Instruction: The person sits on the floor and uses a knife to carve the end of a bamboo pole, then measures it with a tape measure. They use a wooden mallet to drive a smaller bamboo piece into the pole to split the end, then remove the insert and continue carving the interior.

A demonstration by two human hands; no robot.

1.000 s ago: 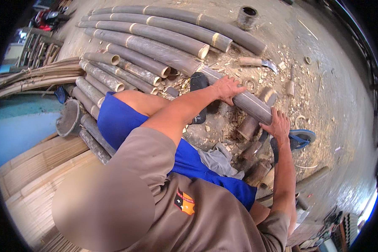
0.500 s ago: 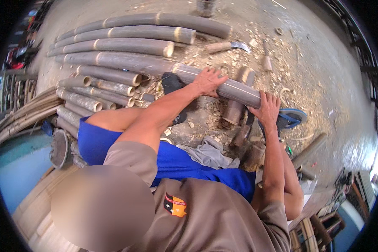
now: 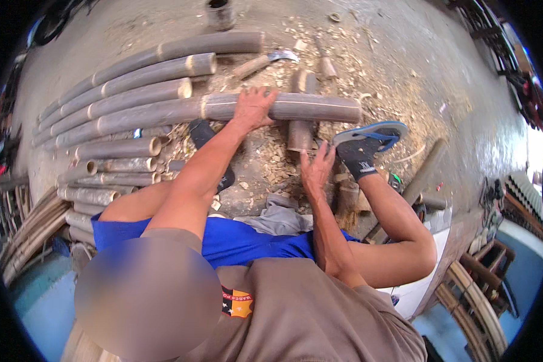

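Note:
A long grey-brown bamboo pole (image 3: 320, 108) lies across a short thick bamboo piece (image 3: 300, 137) in front of me. My left hand (image 3: 255, 110) is wrapped over the pole just right of its pale joint ring. Thin pale lines run along the pole's right part. Off the pole, nearer my body, my right hand (image 3: 318, 170) has its fingers apart. Something dark shows beside its fingertips, too covered to name. A curved-blade knife with a wooden handle (image 3: 251, 67) lies beyond the pole, amid wood chips.
More long bamboo poles (image 3: 127, 90) lie at the far left, with shorter pieces (image 3: 117, 149) nearer. A second wooden-handled tool (image 3: 327, 65) and a can (image 3: 220, 15) are farther off. My sandalled right foot (image 3: 368, 142) is by the pole's end. A grey cloth (image 3: 274, 216) lies before my lap.
My right hand has let go of the pole's right end and come back toward my body. My left hand stays on the pole. The whole view has shifted.

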